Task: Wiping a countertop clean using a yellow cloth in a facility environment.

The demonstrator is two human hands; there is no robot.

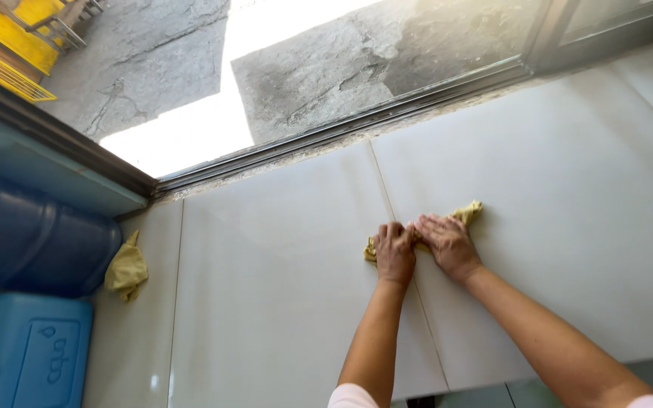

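Both of my hands press side by side on a yellow cloth (468, 212) lying on the pale tiled floor (281, 279). My left hand (394, 251) is bunched over the cloth's left part, its knuckles up. My right hand (447, 243) lies flatter across the cloth's right part, fingers pointing left and touching the left hand. Most of the cloth is hidden under the hands; only a corner at the upper right and a bit at the lower left show. The hands sit over a grout line between two tiles.
A second crumpled yellow cloth (127, 268) lies at the left by a large blue water bottle (32, 238). A blue plastic container (28, 351) stands below it. A metal door track (357, 121) borders the tiles, with cracked sunlit concrete (326, 72) beyond.
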